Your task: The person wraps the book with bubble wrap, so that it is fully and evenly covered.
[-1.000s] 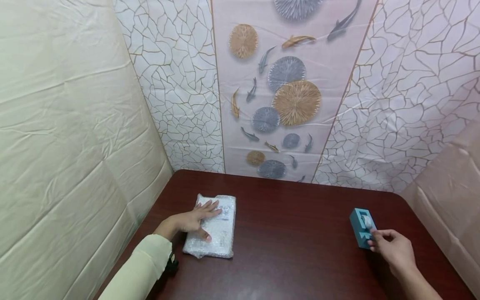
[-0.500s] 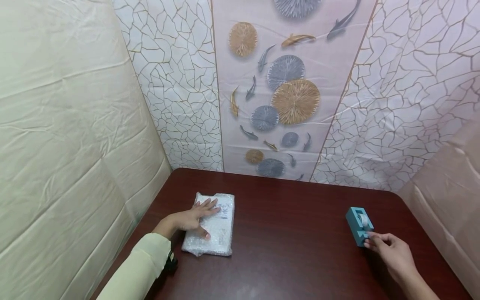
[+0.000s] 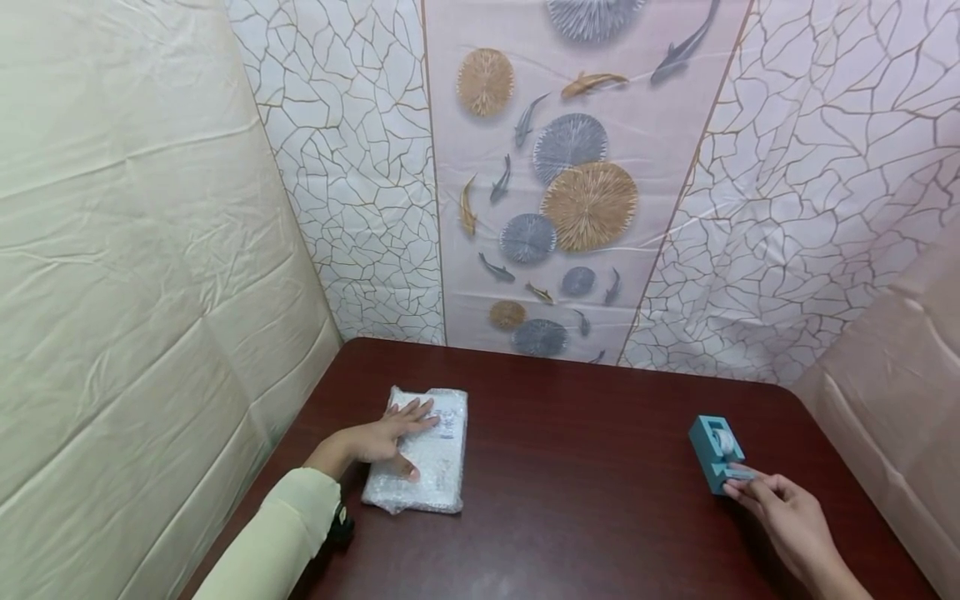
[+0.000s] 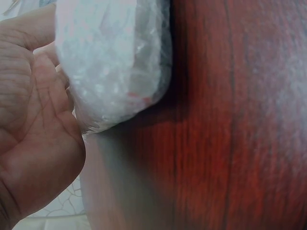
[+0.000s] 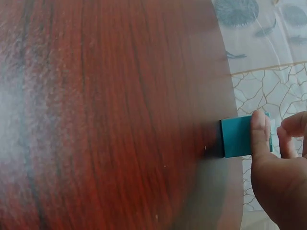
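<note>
A flat package in bubble wrap [image 3: 438, 467] lies at the left of the table. My left hand [image 3: 382, 439] rests on it with fingers spread, the thumb toward its near part. In the left wrist view, the palm [image 4: 38, 139] is beside the wrapped package's rounded corner [image 4: 115, 72]. At the right stands a teal tape dispenser [image 3: 707, 454] with a roll of clear tape [image 3: 723, 441] in it. My right hand [image 3: 787, 512] is at its near end, thumb and fingertips pinching the tape's end. In the right wrist view, one digit lies against the dispenser's teal end [image 5: 236, 137].
The dark reddish-brown table [image 3: 570, 467] has rounded far corners. Behind it hangs a patterned cloth [image 3: 540, 208] with fish and discs. Padded cream panels [image 3: 150, 292] close off the sides. A black object [image 3: 342, 527] is at the left wrist.
My right fingers have shifted slightly left and lower at the dispenser's near end, and a pale strip now shows at them. My left hand stays on the package. The head view has drifted slightly.
</note>
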Motion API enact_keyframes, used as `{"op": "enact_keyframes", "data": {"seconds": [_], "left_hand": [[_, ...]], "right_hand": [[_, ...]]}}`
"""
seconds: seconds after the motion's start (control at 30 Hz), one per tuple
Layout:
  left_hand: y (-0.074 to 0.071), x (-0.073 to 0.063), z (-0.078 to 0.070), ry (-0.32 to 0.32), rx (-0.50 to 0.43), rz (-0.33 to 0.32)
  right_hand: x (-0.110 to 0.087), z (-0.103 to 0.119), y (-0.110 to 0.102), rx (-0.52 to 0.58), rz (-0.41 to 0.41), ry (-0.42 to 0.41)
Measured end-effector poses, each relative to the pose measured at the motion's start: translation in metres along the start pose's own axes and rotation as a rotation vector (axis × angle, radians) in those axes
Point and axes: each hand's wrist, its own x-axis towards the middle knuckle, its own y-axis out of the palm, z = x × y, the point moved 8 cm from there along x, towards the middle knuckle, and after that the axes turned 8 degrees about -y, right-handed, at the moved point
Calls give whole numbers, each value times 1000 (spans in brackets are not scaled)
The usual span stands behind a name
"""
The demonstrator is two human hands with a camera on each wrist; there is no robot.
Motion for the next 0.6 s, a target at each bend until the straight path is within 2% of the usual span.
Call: {"op": "enact_keyframes", "data": {"seconds": [0.2,0.43,0.6], "left_hand": [[0,1,0,-3,-8,-2],[1,2,1,-3,-8,-6],[1,1,3,1,-8,-3]], "right_hand": [[0,-4,-3,0,-1,30],[0,-16,-7,30,-65,92],[-1,-20,-4,68,-105,30]]}}
